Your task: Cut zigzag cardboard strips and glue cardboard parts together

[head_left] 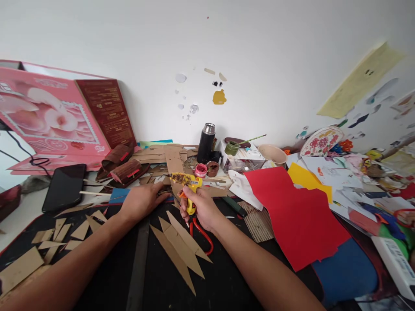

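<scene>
My right hand (pixel 202 207) grips a yellow glue gun (pixel 193 183) by its handle, its dirty nozzle pointing left. Just left of it, my left hand (pixel 142 201) lies low over the mat's back edge. Its fingers are bent together by a dark cord; what they hold, if anything, I cannot make out. Below the hands, long pointed cardboard strips (pixel 180 248) rest on the black mat (pixel 233 268). Red-handled scissors or pliers (pixel 204 237) lie partly under my right hand. A steel ruler (pixel 138 263) lies left of the strips.
Cardboard scraps (pixel 60 233) cover the left side, near a phone (pixel 65 188). Behind stand a black thermos (pixel 205 142), a red paint jar (pixel 201 170) and a pink box (pixel 52 112). Red paper (pixel 295 220) and a green-handled tool (pixel 235 206) lie right.
</scene>
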Demonstrator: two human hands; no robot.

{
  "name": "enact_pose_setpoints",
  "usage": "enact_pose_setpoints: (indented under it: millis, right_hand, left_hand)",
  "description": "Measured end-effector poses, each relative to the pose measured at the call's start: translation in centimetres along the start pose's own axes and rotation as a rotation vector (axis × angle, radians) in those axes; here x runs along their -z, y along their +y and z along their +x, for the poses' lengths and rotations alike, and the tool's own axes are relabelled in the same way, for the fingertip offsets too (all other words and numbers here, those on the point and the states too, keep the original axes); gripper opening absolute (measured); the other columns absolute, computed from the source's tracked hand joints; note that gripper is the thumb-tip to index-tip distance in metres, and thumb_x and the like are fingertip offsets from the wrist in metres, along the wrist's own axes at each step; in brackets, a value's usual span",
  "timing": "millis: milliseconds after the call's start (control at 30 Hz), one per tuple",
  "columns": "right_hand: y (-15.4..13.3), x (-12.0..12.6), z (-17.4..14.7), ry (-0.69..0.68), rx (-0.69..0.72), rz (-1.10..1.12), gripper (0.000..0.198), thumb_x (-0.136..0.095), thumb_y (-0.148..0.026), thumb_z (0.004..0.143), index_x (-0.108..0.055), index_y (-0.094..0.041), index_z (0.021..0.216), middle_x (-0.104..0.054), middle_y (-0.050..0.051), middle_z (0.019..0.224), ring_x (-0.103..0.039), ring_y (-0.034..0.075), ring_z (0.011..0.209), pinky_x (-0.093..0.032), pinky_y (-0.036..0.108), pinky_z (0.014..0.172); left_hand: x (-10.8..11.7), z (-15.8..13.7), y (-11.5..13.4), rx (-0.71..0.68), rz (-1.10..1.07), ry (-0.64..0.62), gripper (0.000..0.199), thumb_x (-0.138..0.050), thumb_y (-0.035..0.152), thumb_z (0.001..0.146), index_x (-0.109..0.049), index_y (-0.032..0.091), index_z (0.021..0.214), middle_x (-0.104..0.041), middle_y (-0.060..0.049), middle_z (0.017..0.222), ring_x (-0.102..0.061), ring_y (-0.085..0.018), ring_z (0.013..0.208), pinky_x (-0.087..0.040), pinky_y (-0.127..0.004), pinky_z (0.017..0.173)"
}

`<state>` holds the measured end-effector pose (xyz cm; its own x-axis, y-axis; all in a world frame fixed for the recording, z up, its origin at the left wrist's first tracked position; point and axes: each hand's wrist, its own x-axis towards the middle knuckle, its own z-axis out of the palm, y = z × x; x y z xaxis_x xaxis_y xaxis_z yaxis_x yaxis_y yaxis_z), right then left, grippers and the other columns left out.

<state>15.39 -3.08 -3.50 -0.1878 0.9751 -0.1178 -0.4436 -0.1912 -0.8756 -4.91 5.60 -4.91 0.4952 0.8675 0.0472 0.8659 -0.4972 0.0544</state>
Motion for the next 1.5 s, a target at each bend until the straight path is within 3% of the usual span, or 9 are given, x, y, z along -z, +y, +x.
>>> enact_pose_setpoints:
  millis: [233, 500, 733, 967, 1133, 1300, 1500]
  right_hand:
    - [-0.8, -0.5, 0.6, -0.019, 0.013, -0.061, 0.059, -0.083, -0.074, 0.080, -0.068, -0.017, 0.084, -0.061, -0.004, 0.058, -0.058, 0.011, 0.045, -0.042, 0.021, 0.038]
    - [-1.2, -1.2, 2.3, 0.001, -0.022, -0.097, 0.062, -0.084, -0.078, 0.077, -0.066, -0.019, 0.087, -0.060, -0.004, 0.060, -0.058, 0.013, 0.047, -0.042, 0.022, 0.041]
    - [-1.5, -2.5, 2.9, -0.037, -0.021, -0.088, 0.061, -0.084, -0.076, 0.078, -0.063, -0.019, 0.084, -0.059, -0.005, 0.059, -0.055, 0.012, 0.045, -0.042, 0.023, 0.040]
    - [-2.9, -1.4, 1.5, -0.004, 0.037, -0.032, 0.060, -0.084, -0.075, 0.080, -0.066, -0.018, 0.087, -0.059, -0.005, 0.060, -0.058, 0.012, 0.046, -0.044, 0.022, 0.041]
    - [-1.1, -0.2, 2.1, 0.028, 0.033, 0.043, 0.059, -0.086, -0.074, 0.078, -0.064, -0.019, 0.086, -0.057, -0.006, 0.057, -0.057, 0.013, 0.045, -0.043, 0.022, 0.040]
    - [1.3, -0.1, 3.2, -0.004, -0.005, 0.040, 0.066, -0.083, -0.081, 0.074, -0.063, -0.019, 0.085, -0.060, -0.005, 0.060, -0.058, 0.012, 0.045, -0.043, 0.023, 0.041]
    - [1.4, 0.0, 3.1, -0.047, 0.004, 0.014, 0.066, -0.082, -0.081, 0.075, -0.065, -0.019, 0.087, -0.062, -0.005, 0.059, -0.059, 0.013, 0.044, -0.045, 0.023, 0.041]
  left_hand:
    - [0.0, 1.9, -0.2, -0.031, 0.054, 0.004, 0.040, -0.047, 0.049, 0.108, -0.073, 0.019, 0.114, -0.083, -0.015, 0.100, -0.080, -0.035, 0.092, -0.045, -0.035, 0.066]
    - [-0.5, 4.2, -0.6, -0.046, -0.020, 0.000, 0.040, -0.049, 0.044, 0.105, -0.078, 0.017, 0.110, -0.083, -0.020, 0.108, -0.080, -0.038, 0.100, -0.053, -0.038, 0.076]
    - [0.9, 4.5, -1.3, -0.014, -0.026, 0.024, 0.052, -0.049, 0.054, 0.104, -0.082, 0.015, 0.095, -0.083, -0.023, 0.100, -0.080, -0.040, 0.096, -0.056, -0.041, 0.081]
    - [0.4, 4.0, -1.4, -0.044, -0.054, 0.029, 0.036, -0.055, 0.049, 0.102, -0.079, 0.024, 0.115, -0.085, -0.012, 0.103, -0.081, -0.033, 0.096, -0.052, -0.034, 0.075]
    - [-0.6, 4.0, -1.4, -0.020, -0.050, 0.029, 0.038, -0.051, 0.048, 0.105, -0.077, 0.027, 0.122, -0.085, -0.010, 0.104, -0.080, -0.030, 0.095, -0.050, -0.033, 0.073]
    - [-0.6, 3.9, -1.4, -0.045, -0.009, 0.089, 0.047, -0.043, 0.047, 0.108, -0.081, 0.021, 0.105, -0.082, -0.015, 0.096, -0.077, -0.032, 0.091, -0.050, -0.037, 0.075]
    - [0.5, 3.2, -1.6, -0.117, 0.062, 0.147, 0.045, -0.045, 0.042, 0.106, -0.080, 0.020, 0.088, -0.079, -0.018, 0.087, -0.072, -0.037, 0.098, -0.049, -0.046, 0.087]
